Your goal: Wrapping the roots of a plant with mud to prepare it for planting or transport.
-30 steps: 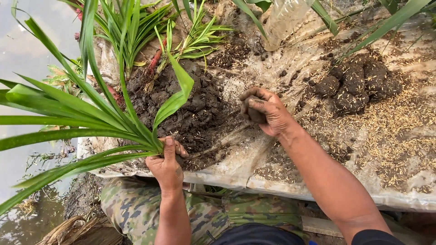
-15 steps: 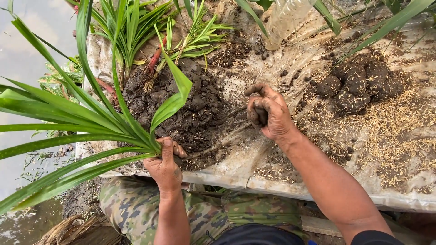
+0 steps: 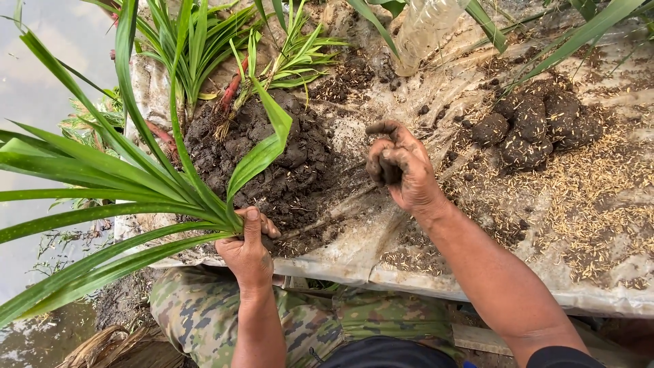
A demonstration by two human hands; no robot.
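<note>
Nearest the camera, the left hand (image 3: 248,251) is clenched around the base of a long-leaved plant (image 3: 122,180), thumb pointing up along the stem. The leaves fan out to the left of that grasp, over the edge of the plastic sheet (image 3: 354,249) and toward the water (image 3: 34,75). Below the hand lies a leg in camouflage trousers (image 3: 204,307).

Just beyond the left hand's fingers, touching the plant's base, sits a pile of dark wet soil (image 3: 272,153). One broad leaf arches over it.

To the right of the pile, the right hand (image 3: 402,170) hangs above the sheet, muddy, with the fingers curled around a small lump of soil (image 3: 388,169); the index finger sticks out to the left.

Right of that hand and a little farther off, a cluster of mud balls (image 3: 538,123) rests on the sheet among scattered rice husks (image 3: 599,197).

Behind the soil pile lie more small plants (image 3: 272,65) with reddish stems. Farthest off, beyond the right hand, a clear plastic bottle (image 3: 426,31) lies on the sheet.
</note>
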